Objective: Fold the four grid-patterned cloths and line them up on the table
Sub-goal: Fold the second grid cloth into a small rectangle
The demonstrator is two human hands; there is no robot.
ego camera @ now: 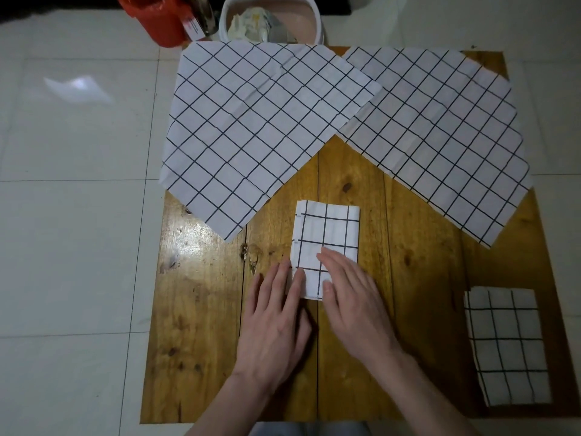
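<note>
A small folded grid cloth (325, 234) lies in the middle of the wooden table (201, 309). My left hand (273, 322) rests flat with its fingertips on the cloth's near left edge. My right hand (352, 303) lies flat over its near right corner, fingers straight. A second folded grid cloth (506, 344) sits at the table's right edge. Two unfolded grid cloths lie spread at the back: one on the left (257, 121), one on the right (440, 133), the left one overlapping the right one's corner.
Beyond the table's far edge stand a red bucket (157, 20) and a pale basin (270, 23) holding crumpled items. White floor tiles (72, 215) surround the table. Bare wood shows at the near left and between the two folded cloths.
</note>
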